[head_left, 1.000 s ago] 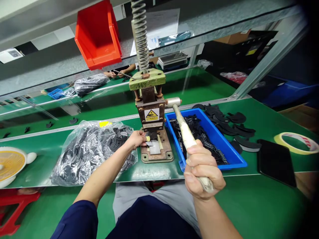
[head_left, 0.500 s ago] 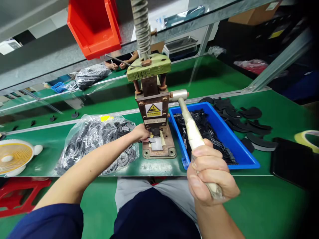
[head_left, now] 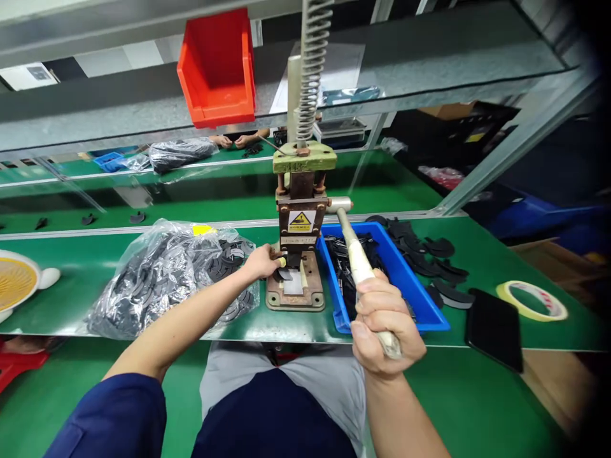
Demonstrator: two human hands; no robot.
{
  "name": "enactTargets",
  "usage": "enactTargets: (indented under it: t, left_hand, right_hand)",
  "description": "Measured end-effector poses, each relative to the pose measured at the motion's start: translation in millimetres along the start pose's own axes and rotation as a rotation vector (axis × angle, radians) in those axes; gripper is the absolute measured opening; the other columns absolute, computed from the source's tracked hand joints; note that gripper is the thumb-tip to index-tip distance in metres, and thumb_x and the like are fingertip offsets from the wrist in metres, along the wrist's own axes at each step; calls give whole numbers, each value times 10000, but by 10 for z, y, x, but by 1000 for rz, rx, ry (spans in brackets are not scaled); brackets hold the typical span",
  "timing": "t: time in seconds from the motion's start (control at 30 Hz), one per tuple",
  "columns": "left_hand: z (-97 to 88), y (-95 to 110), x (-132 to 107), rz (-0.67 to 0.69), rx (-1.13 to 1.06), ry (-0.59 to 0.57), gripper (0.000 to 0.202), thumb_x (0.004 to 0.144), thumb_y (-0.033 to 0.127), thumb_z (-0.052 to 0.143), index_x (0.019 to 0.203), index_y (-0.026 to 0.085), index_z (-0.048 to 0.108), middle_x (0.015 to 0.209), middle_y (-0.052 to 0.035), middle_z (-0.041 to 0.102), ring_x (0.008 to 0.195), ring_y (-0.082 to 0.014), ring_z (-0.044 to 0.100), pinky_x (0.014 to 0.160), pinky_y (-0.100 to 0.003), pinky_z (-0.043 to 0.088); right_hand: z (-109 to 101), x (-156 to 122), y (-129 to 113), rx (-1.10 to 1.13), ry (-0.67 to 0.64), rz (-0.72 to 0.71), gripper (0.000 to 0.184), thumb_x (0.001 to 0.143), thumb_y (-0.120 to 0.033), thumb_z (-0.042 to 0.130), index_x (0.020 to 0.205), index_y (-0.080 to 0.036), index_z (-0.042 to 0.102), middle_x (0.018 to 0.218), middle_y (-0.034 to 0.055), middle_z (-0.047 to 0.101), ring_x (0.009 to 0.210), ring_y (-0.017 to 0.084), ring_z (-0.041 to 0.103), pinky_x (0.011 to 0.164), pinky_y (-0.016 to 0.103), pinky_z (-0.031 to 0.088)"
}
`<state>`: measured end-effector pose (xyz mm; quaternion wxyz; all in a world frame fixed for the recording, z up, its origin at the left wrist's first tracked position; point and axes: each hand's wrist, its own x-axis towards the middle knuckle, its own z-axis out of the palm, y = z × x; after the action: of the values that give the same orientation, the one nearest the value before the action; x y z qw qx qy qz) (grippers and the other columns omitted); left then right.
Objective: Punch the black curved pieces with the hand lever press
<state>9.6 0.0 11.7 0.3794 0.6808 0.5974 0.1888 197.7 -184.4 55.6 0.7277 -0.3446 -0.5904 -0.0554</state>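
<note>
A hand press (head_left: 301,219) with a tall spring and a warning label stands on the green bench. My right hand (head_left: 387,324) is wrapped around the grip of its tape-covered lever (head_left: 359,257), which slants down toward me. At the press's left side, my left hand (head_left: 261,261) pinches a dark curved piece (head_left: 285,275) at the edge of the tool, over the base plate. Something small and yellow (head_left: 282,261) shows at its fingertips. Left of the press lies a clear plastic bag (head_left: 162,280) full of dark curved pieces.
A blue tray (head_left: 432,323) of thin black parts stands right of the press, with loose black curved pieces (head_left: 439,247) beyond it. A black flat device (head_left: 494,327) and tape roll (head_left: 508,299) lie farther right. A red bin (head_left: 217,114) hangs above; another person's hands (head_left: 243,141) show behind.
The whole view has tilted and shifted, showing more of the shelf and the tape roll. Both hands keep their places, the right on the lever, the left at the press tool.
</note>
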Motion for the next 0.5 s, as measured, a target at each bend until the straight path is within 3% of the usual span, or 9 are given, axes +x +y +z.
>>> enactTargets:
  t: [0.1, 0.23, 0.33, 0.4, 0.5]
  left_hand:
    - [44, -127, -26, -1, -44, -5, 188, 663, 174, 790, 779, 134, 648, 616, 24, 601, 588, -122, 572, 545, -200, 432]
    - [178, -159, -44, -66, -352, -75, 204, 629, 89, 786, 744, 116, 620, 570, 57, 559, 524, -86, 528, 520, -189, 435]
    - [231, -128, -91, -162, -596, -114, 282, 629, 92, 808, 803, 136, 590, 579, 60, 583, 513, -96, 564, 510, -205, 479]
    - [220, -130, -143, -181, -725, -124, 325, 626, 109, 830, 832, 141, 581, 617, 45, 620, 517, -103, 585, 521, -228, 509]
    - [144, -183, -241, -64, -819, -97, 322, 605, 100, 842, 819, 121, 603, 678, 17, 656, 554, -96, 596, 574, -235, 528]
  right_hand:
    - [64, 192, -20, 72, 36, -57, 130, 763, -284, 658, 820, -251, 546, 729, -17, 557, 777, 207, 607, 908, 569, 529]
    - [245, 623, -1, 86, 184, -130, 350, 759, -429, 688, 1049, -268, 579, 862, 21, 586, 820, 224, 619, 865, 538, 563]
    - [354, 866, 45, 53, 172, -88, 537, 781, -436, 667, 1267, -260, 524, 1171, 99, 602, 1118, 280, 623, 1005, 564, 520]
    - [380, 847, 101, 52, 151, 37, 659, 786, -427, 676, 1381, -273, 439, 1375, 123, 525, 1299, 303, 546, 1076, 578, 472]
    - [373, 492, 227, -2, 72, 485, 562, 801, -450, 688, 1299, -251, 521, 1367, 120, 556, 1281, 275, 555, 1082, 547, 472]
